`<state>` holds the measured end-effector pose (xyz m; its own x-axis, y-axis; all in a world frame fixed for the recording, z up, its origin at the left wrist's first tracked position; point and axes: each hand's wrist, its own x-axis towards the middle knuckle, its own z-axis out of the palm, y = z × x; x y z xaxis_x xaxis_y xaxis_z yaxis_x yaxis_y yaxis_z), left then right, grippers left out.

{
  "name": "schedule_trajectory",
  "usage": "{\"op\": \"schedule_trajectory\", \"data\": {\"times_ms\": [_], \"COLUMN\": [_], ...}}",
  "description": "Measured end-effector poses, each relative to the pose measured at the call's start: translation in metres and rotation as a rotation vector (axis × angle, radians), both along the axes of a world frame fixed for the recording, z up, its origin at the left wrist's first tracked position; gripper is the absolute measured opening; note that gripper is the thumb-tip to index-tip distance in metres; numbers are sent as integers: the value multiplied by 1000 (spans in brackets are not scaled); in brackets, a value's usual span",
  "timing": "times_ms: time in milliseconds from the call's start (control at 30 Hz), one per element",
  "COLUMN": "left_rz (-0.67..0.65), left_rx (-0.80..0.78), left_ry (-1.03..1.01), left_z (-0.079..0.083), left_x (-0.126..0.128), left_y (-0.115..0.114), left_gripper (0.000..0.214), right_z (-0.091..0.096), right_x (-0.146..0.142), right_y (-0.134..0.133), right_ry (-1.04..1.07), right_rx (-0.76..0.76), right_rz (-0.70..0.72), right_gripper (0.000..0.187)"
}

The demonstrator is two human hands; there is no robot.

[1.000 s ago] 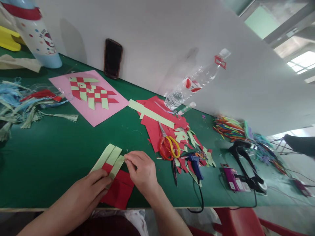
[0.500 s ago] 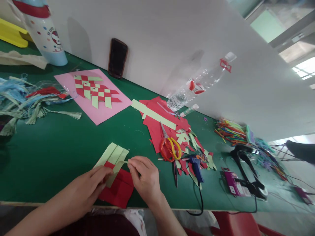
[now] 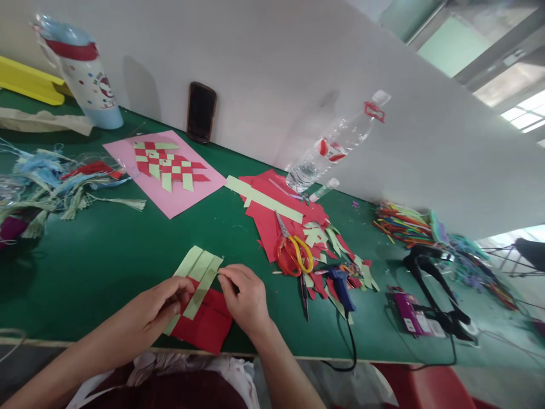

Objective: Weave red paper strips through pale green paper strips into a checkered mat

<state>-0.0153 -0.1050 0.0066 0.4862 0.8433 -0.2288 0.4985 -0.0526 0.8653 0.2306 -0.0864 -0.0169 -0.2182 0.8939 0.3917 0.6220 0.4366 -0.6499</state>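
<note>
Our right hand is pinching the end of one pale green paper strip between its fingertips, while our left hand, half curled, is pressing on the strips. Three strips are showing in all, lying across one red paper sheet on the green tabletop. Farther out, one pair of orange-and-yellow scissors is lying on red paper scraps — one blue glue gun just beside them — and one woven paper mat is resting on one pink sheet.

A red paper sheet is laid flat on the green table, near its front edge. Pale green paper strips are set side by side over it, slanting, their far ends left loose beyond the red.
</note>
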Motion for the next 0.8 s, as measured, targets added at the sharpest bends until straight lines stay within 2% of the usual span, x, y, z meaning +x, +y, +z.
{"op": "schedule_trajectory", "data": {"times_ms": [333,467,600,800], "left_rz": [39,95,42,45], "left_rx": [127,283,514,668], "left_ry": [25,-26,31,161], "left_z": [0,-2,-6,-25], "left_x": [-2,-15,-33,-45], "left_y": [-8,-15,-29,-51], "left_gripper": [24,24,20,32], "right_z": [-5,-5,-5,-5], "right_x": [0,0,0,-1], "right_y": [2,1,1,1], "right_ry": [53,42,28,4], "right_rx": [-39,-35,-35,-36], "right_rz": [-11,-16,-19,-20], "right_gripper": [19,20,19,18]}}
